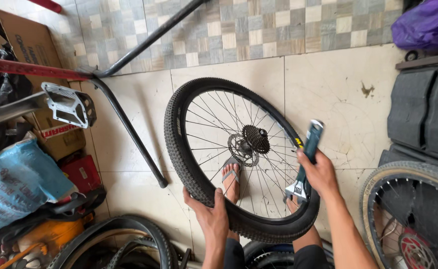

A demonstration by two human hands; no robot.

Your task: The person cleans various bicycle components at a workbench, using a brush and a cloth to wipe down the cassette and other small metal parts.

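A bicycle wheel (179, 144) with a knobby black tyre, thin spokes and a sprocket cluster (255, 139) at the hub stands upright on the floor in front of me. My left hand (210, 211) grips the tyre at its lower left. My right hand (319, 172) holds a teal-handled adjustable wrench (310, 142) by the middle, its jaw end pointing down at the tyre's right side. My sandalled feet show through the spokes.
A black and red metal stand (129, 127) with a silver pedal (69, 105) rises at the left. Cardboard boxes, a blue bag (20, 179) and spare tyres crowd the left and bottom. Another wheel (408, 214) and dark panels sit at the right.
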